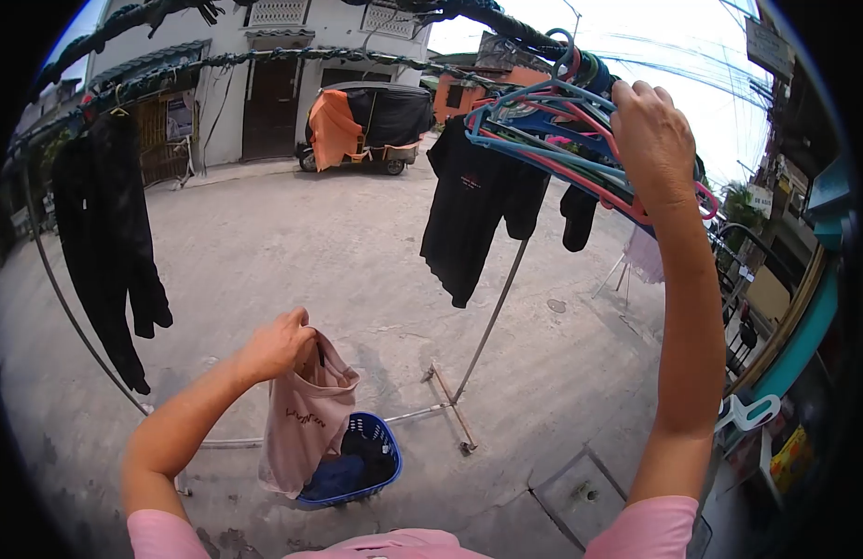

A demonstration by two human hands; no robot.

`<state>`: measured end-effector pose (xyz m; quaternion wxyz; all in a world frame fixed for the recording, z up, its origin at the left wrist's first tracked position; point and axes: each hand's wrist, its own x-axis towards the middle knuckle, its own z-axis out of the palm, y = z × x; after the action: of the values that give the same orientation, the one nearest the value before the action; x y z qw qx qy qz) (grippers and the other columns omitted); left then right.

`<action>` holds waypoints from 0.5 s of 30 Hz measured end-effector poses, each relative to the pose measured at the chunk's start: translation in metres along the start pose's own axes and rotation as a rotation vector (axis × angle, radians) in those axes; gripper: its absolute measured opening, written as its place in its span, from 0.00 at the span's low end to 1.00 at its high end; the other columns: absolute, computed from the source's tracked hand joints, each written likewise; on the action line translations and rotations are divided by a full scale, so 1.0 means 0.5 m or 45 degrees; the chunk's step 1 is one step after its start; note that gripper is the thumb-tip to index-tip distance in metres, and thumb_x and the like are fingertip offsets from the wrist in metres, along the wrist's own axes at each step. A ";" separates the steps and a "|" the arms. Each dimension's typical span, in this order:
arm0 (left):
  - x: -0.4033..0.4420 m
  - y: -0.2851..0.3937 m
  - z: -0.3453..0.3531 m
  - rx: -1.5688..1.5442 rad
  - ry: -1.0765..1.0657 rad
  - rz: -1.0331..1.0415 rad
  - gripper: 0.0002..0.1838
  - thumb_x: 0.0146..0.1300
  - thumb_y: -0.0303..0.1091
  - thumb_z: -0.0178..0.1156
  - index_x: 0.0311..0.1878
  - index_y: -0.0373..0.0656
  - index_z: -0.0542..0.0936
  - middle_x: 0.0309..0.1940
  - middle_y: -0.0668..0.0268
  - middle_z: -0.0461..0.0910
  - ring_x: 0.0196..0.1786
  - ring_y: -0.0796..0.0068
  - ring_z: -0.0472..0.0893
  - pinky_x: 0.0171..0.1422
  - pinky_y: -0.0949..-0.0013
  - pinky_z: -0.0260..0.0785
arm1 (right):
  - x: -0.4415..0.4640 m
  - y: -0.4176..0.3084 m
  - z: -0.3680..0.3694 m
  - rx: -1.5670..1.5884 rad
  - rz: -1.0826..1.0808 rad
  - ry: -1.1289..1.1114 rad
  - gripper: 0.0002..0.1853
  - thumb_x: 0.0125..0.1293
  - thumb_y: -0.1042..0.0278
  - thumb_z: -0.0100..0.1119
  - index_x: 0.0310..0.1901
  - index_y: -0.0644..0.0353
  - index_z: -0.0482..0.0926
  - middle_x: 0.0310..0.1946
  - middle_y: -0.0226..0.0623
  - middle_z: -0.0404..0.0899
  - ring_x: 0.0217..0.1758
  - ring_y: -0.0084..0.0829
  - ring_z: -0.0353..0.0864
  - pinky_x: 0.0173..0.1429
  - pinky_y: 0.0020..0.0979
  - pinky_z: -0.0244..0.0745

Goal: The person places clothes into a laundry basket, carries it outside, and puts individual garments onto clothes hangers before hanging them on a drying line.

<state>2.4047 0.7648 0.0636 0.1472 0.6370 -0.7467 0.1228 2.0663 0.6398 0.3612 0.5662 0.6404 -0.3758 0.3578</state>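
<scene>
Left hand (282,345) clamps its fingers on a pink shirt (299,433); right hand (653,140) curls at hangers (581,166) — its grip I cannot tell.

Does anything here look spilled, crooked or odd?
Nothing looks spilled. What looks untidy is the bunch of hangers, crowded at mixed angles beside the right hand. The pink garment hangs lopsided, seemingly just because the left hand holds it up.

the left grip (280,347) pinches low while the right grip (653,140) curls high.
</scene>
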 end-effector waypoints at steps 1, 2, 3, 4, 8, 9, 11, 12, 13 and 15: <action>0.000 -0.012 -0.005 -0.036 -0.184 -0.081 0.16 0.45 0.25 0.55 0.41 0.43 0.73 0.48 0.59 0.66 0.51 0.59 0.72 0.48 0.61 0.70 | 0.009 0.002 -0.009 -0.005 0.039 -0.005 0.09 0.55 0.70 0.53 0.39 0.59 0.75 0.34 0.39 0.78 0.44 0.38 0.77 0.46 0.37 0.72; -0.003 -0.026 -0.005 -0.046 -0.209 -0.089 0.16 0.45 0.25 0.55 0.41 0.43 0.73 0.48 0.59 0.66 0.51 0.59 0.72 0.48 0.61 0.70 | 0.016 0.002 -0.022 -0.011 0.077 -0.014 0.10 0.56 0.69 0.53 0.41 0.59 0.74 0.33 0.41 0.79 0.43 0.39 0.78 0.45 0.38 0.72; -0.006 -0.041 0.000 -0.060 -0.240 -0.086 0.17 0.44 0.24 0.55 0.42 0.43 0.73 0.47 0.58 0.66 0.51 0.58 0.71 0.49 0.61 0.69 | 0.020 0.005 -0.034 -0.017 0.106 -0.077 0.11 0.59 0.68 0.51 0.42 0.60 0.72 0.34 0.43 0.80 0.40 0.42 0.79 0.45 0.39 0.72; -0.006 -0.056 0.004 -0.075 -0.272 -0.091 0.18 0.43 0.23 0.55 0.42 0.42 0.72 0.46 0.57 0.66 0.52 0.57 0.71 0.49 0.61 0.69 | 0.024 0.015 -0.032 -0.003 0.125 -0.168 0.10 0.63 0.65 0.46 0.43 0.56 0.69 0.35 0.44 0.78 0.42 0.43 0.78 0.44 0.41 0.70; -0.015 -0.126 0.048 -0.264 -0.245 -0.050 0.22 0.40 0.20 0.51 0.44 0.39 0.70 0.46 0.55 0.65 0.52 0.54 0.69 0.54 0.62 0.65 | -0.085 -0.049 -0.072 0.482 0.133 -0.166 0.09 0.64 0.68 0.46 0.44 0.53 0.73 0.30 0.38 0.80 0.29 0.31 0.80 0.35 0.30 0.73; -0.016 -0.116 0.041 -0.324 -0.242 -0.074 0.23 0.39 0.19 0.50 0.45 0.39 0.69 0.46 0.55 0.64 0.52 0.54 0.68 0.54 0.62 0.64 | -0.125 -0.068 -0.075 0.581 0.083 -0.132 0.08 0.65 0.69 0.47 0.43 0.54 0.73 0.29 0.37 0.80 0.28 0.27 0.80 0.34 0.27 0.73; -0.013 -0.103 0.036 -0.381 -0.245 -0.132 0.24 0.39 0.18 0.50 0.46 0.38 0.69 0.46 0.55 0.64 0.52 0.54 0.68 0.55 0.62 0.63 | -0.211 -0.125 -0.085 0.824 0.001 -0.121 0.02 0.61 0.73 0.53 0.35 0.58 0.73 0.24 0.37 0.78 0.24 0.25 0.77 0.28 0.27 0.68; -0.011 -0.106 0.037 -0.425 -0.247 -0.119 0.25 0.39 0.18 0.50 0.47 0.38 0.69 0.46 0.54 0.63 0.53 0.54 0.67 0.56 0.63 0.63 | -0.239 -0.151 -0.099 0.915 -0.012 -0.329 0.02 0.59 0.73 0.55 0.34 0.57 0.73 0.22 0.37 0.76 0.22 0.29 0.75 0.26 0.30 0.65; -0.009 -0.103 0.040 -0.470 -0.246 -0.098 0.26 0.39 0.18 0.50 0.48 0.38 0.69 0.46 0.54 0.63 0.54 0.54 0.66 0.56 0.63 0.63 | -0.276 -0.177 -0.096 0.992 -0.060 -0.370 0.04 0.56 0.74 0.56 0.33 0.56 0.73 0.22 0.37 0.75 0.22 0.34 0.73 0.26 0.33 0.64; -0.006 -0.089 0.033 -0.496 -0.286 -0.137 0.26 0.39 0.18 0.50 0.49 0.38 0.69 0.46 0.53 0.63 0.54 0.53 0.65 0.57 0.63 0.62 | -0.339 -0.228 -0.089 1.136 -0.080 -0.443 0.04 0.54 0.75 0.57 0.31 0.57 0.72 0.20 0.36 0.73 0.22 0.35 0.72 0.26 0.33 0.63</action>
<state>2.4482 0.7543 0.0471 0.1897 0.6452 -0.7329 -0.1034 2.0875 0.7055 0.1639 0.1751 0.8824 -0.2553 0.3544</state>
